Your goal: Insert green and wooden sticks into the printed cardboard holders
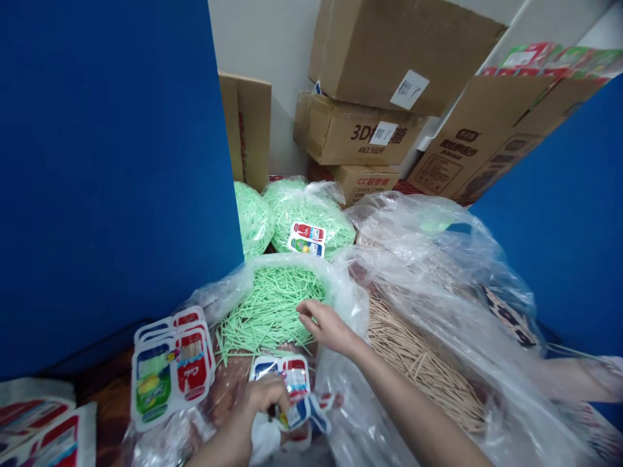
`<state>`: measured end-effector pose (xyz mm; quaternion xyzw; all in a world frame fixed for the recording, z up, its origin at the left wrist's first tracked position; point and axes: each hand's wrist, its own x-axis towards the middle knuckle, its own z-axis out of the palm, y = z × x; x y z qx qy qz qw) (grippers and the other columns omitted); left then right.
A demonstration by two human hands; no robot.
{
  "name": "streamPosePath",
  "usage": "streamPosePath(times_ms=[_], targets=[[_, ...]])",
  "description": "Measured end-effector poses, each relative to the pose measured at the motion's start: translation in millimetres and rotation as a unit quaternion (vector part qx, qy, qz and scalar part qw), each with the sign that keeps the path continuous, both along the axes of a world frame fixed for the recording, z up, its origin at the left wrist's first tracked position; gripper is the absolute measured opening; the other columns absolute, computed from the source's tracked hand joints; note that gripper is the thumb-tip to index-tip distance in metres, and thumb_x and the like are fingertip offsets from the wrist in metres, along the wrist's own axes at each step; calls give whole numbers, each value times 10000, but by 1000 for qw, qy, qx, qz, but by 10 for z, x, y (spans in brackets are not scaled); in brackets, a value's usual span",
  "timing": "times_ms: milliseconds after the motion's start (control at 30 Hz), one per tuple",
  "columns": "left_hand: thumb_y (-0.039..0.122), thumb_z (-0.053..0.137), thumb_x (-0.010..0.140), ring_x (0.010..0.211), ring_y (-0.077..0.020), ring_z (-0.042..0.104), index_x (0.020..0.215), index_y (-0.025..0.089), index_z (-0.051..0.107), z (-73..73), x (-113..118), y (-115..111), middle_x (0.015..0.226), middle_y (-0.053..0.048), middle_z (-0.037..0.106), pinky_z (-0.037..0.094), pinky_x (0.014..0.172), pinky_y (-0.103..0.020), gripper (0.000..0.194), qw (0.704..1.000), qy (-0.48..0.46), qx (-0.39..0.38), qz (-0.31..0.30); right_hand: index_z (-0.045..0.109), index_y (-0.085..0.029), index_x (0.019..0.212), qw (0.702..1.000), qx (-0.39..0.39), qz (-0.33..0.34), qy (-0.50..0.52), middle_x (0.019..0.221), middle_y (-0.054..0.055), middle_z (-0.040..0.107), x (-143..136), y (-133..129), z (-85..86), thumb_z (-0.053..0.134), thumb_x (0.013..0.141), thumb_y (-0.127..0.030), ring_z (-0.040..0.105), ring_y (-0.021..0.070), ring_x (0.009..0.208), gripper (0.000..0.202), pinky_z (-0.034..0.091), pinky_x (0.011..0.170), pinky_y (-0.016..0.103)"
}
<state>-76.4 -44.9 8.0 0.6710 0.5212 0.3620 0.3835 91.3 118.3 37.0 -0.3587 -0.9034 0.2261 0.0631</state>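
My left hand (267, 397) is closed on a printed pouch (296, 373) with bottle pictures on it, low in the middle of the view. Just right of that grip are more pouch edges, blurred. Over a heap of thin green candy sticks (277, 301) in an opened clear bag, my right hand (322, 324) hovers, fingers loosely bent, thumb apart, nothing visible in them. To the left lies a stack of similar pouches (172, 370) with green and red bottle prints, the red one marked Cola. Brown sticks (418, 357) fill another open plastic bag on the right, beside my right forearm.
Behind are full bags of green sticks (311, 211) with a pouch (306, 239) on top. Cardboard boxes (360, 126) are stacked at the back. Blue panels (111, 181) stand at both sides. More pouches (53, 434) lie bottom left. Another person's sleeve (603, 376) appears far right.
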Motion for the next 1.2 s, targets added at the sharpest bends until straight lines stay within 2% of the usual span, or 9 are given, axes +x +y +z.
streamPosePath(times_ms=[67, 167, 267, 367, 433, 533, 667, 967, 1200], targets=[[365, 691, 718, 473, -132, 492, 466, 217, 570, -140, 14, 70, 504, 6, 587, 375, 491, -223, 316, 998, -21, -5, -58, 572, -171, 998, 993, 31, 13, -110, 959, 78, 655, 55, 115, -144, 489, 911, -177, 617, 182, 898, 120, 445, 785, 267], [426, 658, 727, 383, -112, 408, 350, 228, 493, -399, 23, 196, 380, 32, 498, 311, 420, -215, 456, 991, -30, -28, -125, 603, -151, 934, 981, 53, 13, -184, 911, 129, 657, 197, 146, -246, 546, 872, -191, 625, 238, 866, 94, 434, 763, 312], [415, 658, 736, 361, -94, 349, 339, 212, 470, -577, 59, 267, 338, 55, 441, 257, 403, -206, 484, 985, -31, -41, -165, 602, -172, 955, 970, 81, 36, -225, 952, 131, 649, 222, 63, -265, 607, 857, -348, 610, 261, 924, 202, 420, 798, 333], [357, 707, 713, 386, -89, 359, 382, 192, 505, -635, 84, 274, 348, 68, 451, 256, 418, -198, 421, 978, -28, -45, -202, 592, -185, 995, 963, 105, 68, -240, 1002, 115, 638, 91, -29, -301, 653, 802, -489, 588, 276, 978, 366, 416, 826, 356], [327, 709, 727, 445, -104, 417, 443, 190, 556, -635, 64, 255, 404, 58, 519, 308, 469, -204, 350, 976, -26, -41, -212, 595, -179, 996, 958, 119, 80, -249, 1000, 112, 638, 0, -44, -339, 658, 797, -482, 588, 281, 967, 369, 421, 816, 370], [332, 667, 781, 524, -129, 484, 521, 198, 606, -609, -9, 195, 489, 38, 582, 367, 551, -224, 299, 979, -25, -32, -201, 606, -173, 974, 951, 137, 97, -260, 982, 111, 643, -44, -1, -383, 601, 853, -319, 599, 263, 928, 190, 425, 783, 364], [364, 646, 795, 534, -130, 499, 551, 203, 608, -516, -67, 62, 542, 27, 592, 366, 535, -224, 295, 990, -23, -9, -137, 616, -164, 939, 944, 157, 125, -263, 959, 114, 642, -11, 36, -401, 509, 871, -143, 594, 241, 904, 128, 415, 770, 361], [309, 719, 748, 603, -122, 525, 616, 183, 518, -78, 61, -150, 656, 20, 589, 375, 571, -220, 271, 999, -34, -5, -14, 595, -139, 928, 939, 199, 125, -250, 949, 130, 611, -94, -147, -469, 454, 900, -97, 542, 258, 924, 150, 404, 824, 422], [286, 722, 760, 704, -143, 544, 693, 190, 535, -114, 38, -211, 758, 16, 600, 408, 642, -233, 220, 998, -38, -41, 2, 598, -122, 954, 948, 189, 135, -218, 944, 133, 605, -72, -111, -575, 436, 903, -88, 526, 271, 923, 174, 412, 822, 423]])
